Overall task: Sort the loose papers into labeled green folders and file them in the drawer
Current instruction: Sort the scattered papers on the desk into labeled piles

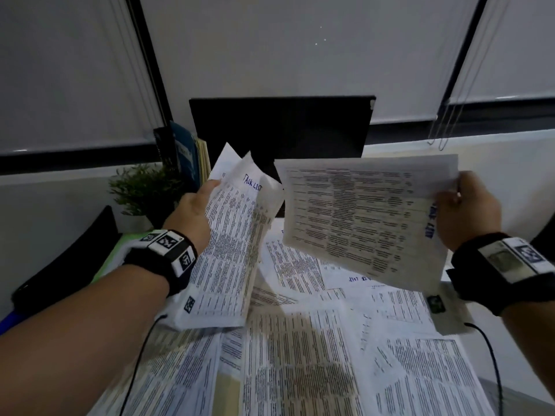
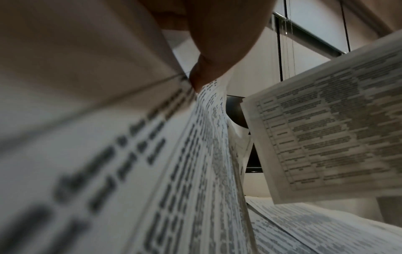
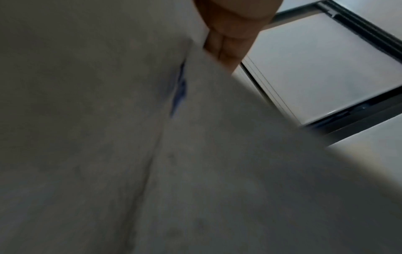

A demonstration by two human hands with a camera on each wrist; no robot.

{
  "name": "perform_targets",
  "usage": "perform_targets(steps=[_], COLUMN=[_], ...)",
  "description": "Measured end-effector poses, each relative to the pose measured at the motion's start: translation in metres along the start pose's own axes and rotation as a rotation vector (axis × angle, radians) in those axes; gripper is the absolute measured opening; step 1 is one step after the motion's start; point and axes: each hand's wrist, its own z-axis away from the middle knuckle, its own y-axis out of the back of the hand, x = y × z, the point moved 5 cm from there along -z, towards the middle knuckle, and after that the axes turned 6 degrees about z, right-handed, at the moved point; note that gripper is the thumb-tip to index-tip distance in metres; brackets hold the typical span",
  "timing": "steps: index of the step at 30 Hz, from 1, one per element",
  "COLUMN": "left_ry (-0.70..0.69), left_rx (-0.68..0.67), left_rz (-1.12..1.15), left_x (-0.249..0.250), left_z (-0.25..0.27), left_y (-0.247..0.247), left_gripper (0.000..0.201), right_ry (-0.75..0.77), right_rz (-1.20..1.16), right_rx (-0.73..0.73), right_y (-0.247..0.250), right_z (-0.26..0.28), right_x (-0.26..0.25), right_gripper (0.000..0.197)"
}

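Note:
My left hand [image 1: 195, 208] grips a bundle of printed sheets [image 1: 231, 250] held upright above the desk; blue handwriting at its top reads "TASK LIST". In the left wrist view the thumb [image 2: 208, 68] presses on that bundle [image 2: 195, 171]. My right hand [image 1: 462, 214] pinches the right edge of a few printed sheets [image 1: 360, 217] with blue writing near the fingers, raised and tilted. The right wrist view shows only the blank back of these sheets [image 3: 152, 154] and my fingers [image 3: 228, 43]. Several loose papers [image 1: 300, 355] overlap on the desk below. A green folder [image 1: 111, 256] peeks out behind my left wrist.
A dark monitor [image 1: 279, 130] stands at the back centre. A small potted plant [image 1: 141, 193] and upright books [image 1: 186, 154] sit at the back left. A black object [image 1: 66, 259] lies at the left. Window blinds with hanging cords [image 1: 444, 127] run behind.

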Motion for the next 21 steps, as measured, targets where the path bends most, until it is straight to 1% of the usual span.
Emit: perform_targets(steps=[2,3,5,7,9,10,12,13,16,17,18,19,21], left_ry=[0.027,0.005,-0.04,-0.077,-0.052,-0.037,-0.054,-0.084,-0.192,-0.226,-0.255,-0.283,-0.29], left_rx=[-0.043,-0.08,-0.148,-0.227,-0.241,-0.22,-0.142,-0.123,-0.135,-0.164,-0.201,-0.252,-0.375], left_rz=[-0.014,-0.035,-0.113,-0.228,-0.272,-0.278,-0.248,-0.199,0.063,0.119,0.134,0.137,0.165], left_x=[0.001,0.004,0.004,0.006,0.007,0.005,0.007,0.011,0.038,0.051,0.063,0.076,0.095], left_z=[0.003,0.004,0.005,0.005,0.005,0.005,0.003,0.004,0.016,0.023,0.03,0.038,0.053], left_y=[0.0,-0.001,-0.006,-0.013,-0.011,-0.007,0.002,0.005,0.009,0.009,0.009,0.009,0.005], left_gripper=[0.091,0.088,0.07,0.06,0.052,0.046,0.039,0.036,0.027,0.029,0.035,0.044,0.068], right_ry=[-0.007,-0.007,0.011,0.037,0.086,0.11,0.158,0.181,0.276,0.304,0.335,0.373,0.446], right_rz=[-0.014,-0.017,-0.026,-0.046,-0.059,-0.057,-0.062,-0.066,-0.096,-0.103,-0.113,-0.12,-0.128], right_rx=[0.004,-0.006,-0.04,-0.104,-0.184,-0.217,-0.261,-0.28,-0.325,-0.334,-0.331,-0.314,-0.267], right_y=[0.007,0.008,0.004,-0.003,-0.01,-0.013,-0.018,-0.02,-0.025,-0.026,-0.026,-0.026,-0.024], right_z=[-0.001,0.0,0.005,0.014,0.026,0.033,0.044,0.05,0.067,0.073,0.078,0.082,0.088], right_x=[0.003,0.005,0.006,0.003,-0.006,-0.01,-0.02,-0.027,-0.048,-0.056,-0.063,-0.069,-0.078], right_gripper=[0.023,0.022,0.017,0.013,0.009,0.011,0.015,0.016,0.021,0.023,0.022,0.02,0.015])
